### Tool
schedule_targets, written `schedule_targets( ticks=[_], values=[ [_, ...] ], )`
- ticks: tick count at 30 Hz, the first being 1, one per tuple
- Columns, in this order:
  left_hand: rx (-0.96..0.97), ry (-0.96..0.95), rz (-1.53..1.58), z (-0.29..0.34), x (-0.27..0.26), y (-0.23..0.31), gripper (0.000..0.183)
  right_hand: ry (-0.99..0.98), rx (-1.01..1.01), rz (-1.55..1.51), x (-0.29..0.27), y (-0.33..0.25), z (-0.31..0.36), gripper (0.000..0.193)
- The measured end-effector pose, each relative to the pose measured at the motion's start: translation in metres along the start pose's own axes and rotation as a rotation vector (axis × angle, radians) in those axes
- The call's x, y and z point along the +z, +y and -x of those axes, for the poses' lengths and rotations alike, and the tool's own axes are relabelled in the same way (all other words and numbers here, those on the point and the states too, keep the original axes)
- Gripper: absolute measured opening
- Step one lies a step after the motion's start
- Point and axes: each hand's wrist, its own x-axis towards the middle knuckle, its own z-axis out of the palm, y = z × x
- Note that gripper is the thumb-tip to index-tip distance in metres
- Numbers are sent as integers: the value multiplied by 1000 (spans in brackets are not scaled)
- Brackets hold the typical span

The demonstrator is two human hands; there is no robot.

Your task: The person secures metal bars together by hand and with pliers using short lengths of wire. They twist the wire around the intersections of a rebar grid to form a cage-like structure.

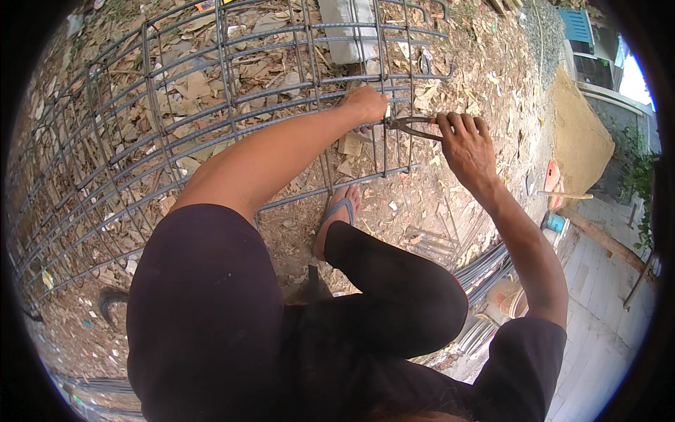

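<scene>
A long rebar cage (274,109), made of ribbed long bars and squarish stirrups, spans the upper left above the ground. Near its right end my left hand (364,105) is closed around a bar, with some fingertips showing beneath it. My right hand (465,144) grips the handles of dark metal pincers (415,125), just right of the cage. The pincers' jaws meet the bars at a crossing beside my left fingers. Whether a tie wire sits in the jaws is too small to tell.
A pale concrete block (344,32) stands under the cage's far side. My sandalled foot (344,207) rests by the near bar. Dry leaves litter the ground. Lower right are bundled rods (485,274) and a bucket (508,299); a sand heap (580,130) lies farther right.
</scene>
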Motion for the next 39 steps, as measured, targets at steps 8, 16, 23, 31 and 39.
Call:
schedule_targets(
  ticks=[8,16,23,31,39],
  values=[
    [-24,20,42,-5,10,-5,71,-24,-53,33,-15,7,-9,37],
    [-59,7,10,-4,10,-2,65,-1026,578,-1158,-23,30,-46,52],
    [-10,1,-24,3,7,-3,68,-454,73,-216,-21,9,-38,44],
    [5,53,-10,-2,12,-6,67,-24,-185,90,-35,6,-34,19],
    [-29,-9,-20,3,7,-1,55,-1096,612,-1192,-10,29,-44,73]
  ],
)
